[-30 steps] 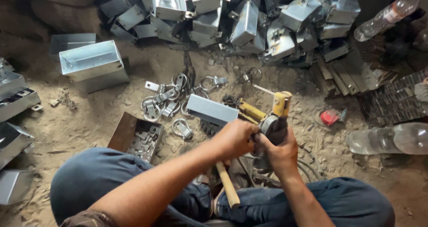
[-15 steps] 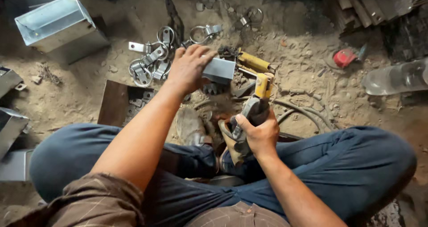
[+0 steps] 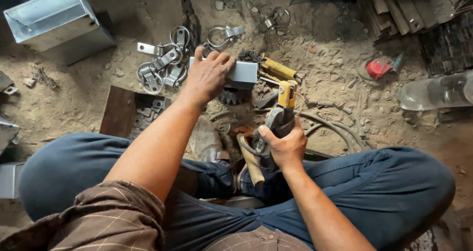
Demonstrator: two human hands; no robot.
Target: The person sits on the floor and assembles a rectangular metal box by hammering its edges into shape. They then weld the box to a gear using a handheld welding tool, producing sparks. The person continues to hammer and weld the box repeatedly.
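Nearest you: your crossed legs in blue trousers (image 3: 384, 192), seated on the dirt floor (image 3: 335, 63).

Your right hand (image 3: 285, 147): closed around the dark grip of an electrode holder (image 3: 278, 120), its yellow tip pointing away from you. A wooden handle (image 3: 250, 164) lies just under this hand, between your legs.

Your left hand (image 3: 209, 76): reaching forward, palm down, fingers spread flat on top of a small grey metal box (image 3: 244, 73). The box lies on the floor just beyond the holder's yellow tip, near but apart from it. Whether the hand grips the box or only rests on it, you cannot tell.

Left of your left forearm: a rusty tray (image 3: 128, 113) holding small metal pieces.

Beyond the tray, beside the left hand: a heap of steel ring clamps (image 3: 162, 63).

Right of the box: a yellow-handled tool (image 3: 278, 69) on the floor; a cable (image 3: 335, 125) curving past your right knee.

Far left: a large grey metal box (image 3: 54, 19).

Far right: a red object (image 3: 378, 68), a clear plastic bottle (image 3: 433, 90), stacked dark metal strips (image 3: 394, 9).
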